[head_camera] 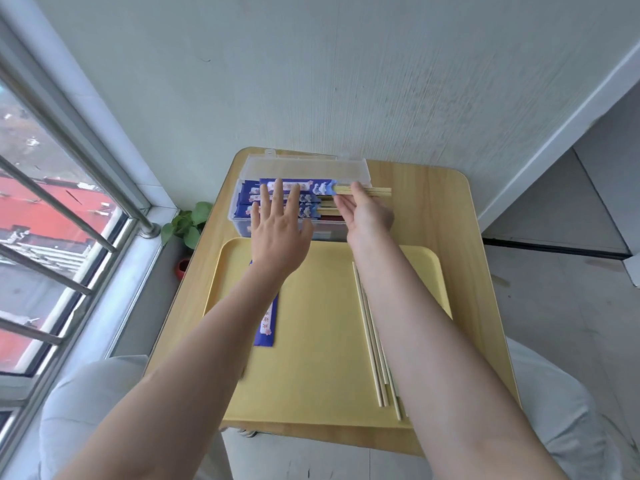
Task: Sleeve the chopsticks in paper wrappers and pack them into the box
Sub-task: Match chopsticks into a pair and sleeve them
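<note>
**Chopsticks being laid into the box**

Chopsticks in a blue sleeve [298, 186], the newest pair, are seen in the head view lying across the top of the clear box [242, 216], with bare wooden ends sticking out past the right side. The left hand [278, 223] is spread flat, fingers [277, 188] straight and apart, resting on the blue paper, apparently to press the pair level with the sleeved pairs [277, 206] already packed just beneath the fingertips. The right hand [363, 209] is held edge-on at the bare ends; its fingers are extended and close together against the wood, seemingly nudging the pair lengthwise so that it drops inside the walls. Whether the thumb pinches the wood cannot be told. The open lid [304, 168] stands beyond both hands.

Nearer than the wrists, a yellow tray [311, 358] rests on the wooden surface [450, 220]. An empty wrapper [266, 320] lies under the left forearm and loose chopsticks [372, 341] beside the right forearm, kept within reach for the next sleeving.
</note>
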`<state>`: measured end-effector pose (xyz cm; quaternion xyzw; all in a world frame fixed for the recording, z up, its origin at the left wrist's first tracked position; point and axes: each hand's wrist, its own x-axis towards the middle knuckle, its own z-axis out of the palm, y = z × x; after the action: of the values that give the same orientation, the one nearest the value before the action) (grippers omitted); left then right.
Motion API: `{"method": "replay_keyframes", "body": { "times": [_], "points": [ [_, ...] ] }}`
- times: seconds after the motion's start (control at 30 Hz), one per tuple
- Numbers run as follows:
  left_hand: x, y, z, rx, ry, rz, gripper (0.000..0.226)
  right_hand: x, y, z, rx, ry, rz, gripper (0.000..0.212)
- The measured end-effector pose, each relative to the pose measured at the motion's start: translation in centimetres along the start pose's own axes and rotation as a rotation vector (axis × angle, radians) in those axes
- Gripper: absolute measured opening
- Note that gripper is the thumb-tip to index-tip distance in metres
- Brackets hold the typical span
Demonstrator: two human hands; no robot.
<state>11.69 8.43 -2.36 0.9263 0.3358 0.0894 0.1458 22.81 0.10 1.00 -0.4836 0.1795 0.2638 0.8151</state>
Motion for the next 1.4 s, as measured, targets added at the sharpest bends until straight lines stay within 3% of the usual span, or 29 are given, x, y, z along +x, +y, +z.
{"method": "replay_keyframes", "body": {
  "times": [0.1,0.2,0.37,0.57,0.7,0.77,0.83,0.9,1.03,1.13,1.4],
  "points": [
    [1.1,-1.1,0.4,0.074,-0.068,-0.027,0.064,0.8,0.5,0.9,-0.074,-0.049,0.043,0.018],
    [1.5,-1.7,0.4,0.088,-0.060,-0.023,0.061,1.3,-0.4,0.4,-0.162,0.002,-0.017,0.037],
    [1.5,-1.8,0.6,0.090,-0.028,-0.044,0.059,1.6,-1.6,-1.2,-0.603,0.098,-0.322,0.039],
    [2.1,-1.8,0.3,0.140,-0.056,-0.073,0.065,1.5,-0.6,-1.8,-1.197,0.042,-0.734,0.036],
    [2.2,-2.1,-0.6,0.081,-0.073,-0.056,0.064,0.7,0.1,-2.1,-1.283,-0.045,-0.792,0.034],
    [1.2,-2.2,-1.0,0.014,0.030,-0.040,0.057,-0.3,0.4,-2.3,-1.268,-0.043,-0.842,0.031],
    [-0.6,-2.3,-1.2,-0.068,0.201,-0.049,0.039,-1.3,1.2,-2.8,-1.262,-0.065,-0.864,0.026],
    [-2.8,-2.4,-1.4,-0.145,0.243,-0.133,0.025,-2.5,2.4,-3.5,-1.296,-0.146,-0.831,0.023],
    [-7.1,-3.4,-0.8,-0.055,-0.010,-0.324,0.024,-4.9,6.2,-5.2,-1.538,-0.458,-0.565,0.023],
    [-10.1,-4.3,-0.1,-0.047,-0.055,-0.366,0.026,-6.9,9.8,-6.3,-1.692,-0.601,-0.516,0.028],
    [-12.6,-6.2,1.5,-0.117,-0.047,-0.238,0.032,-10.3,13.1,-7.9,-1.861,-0.487,-0.616,0.063]
  ]
}}
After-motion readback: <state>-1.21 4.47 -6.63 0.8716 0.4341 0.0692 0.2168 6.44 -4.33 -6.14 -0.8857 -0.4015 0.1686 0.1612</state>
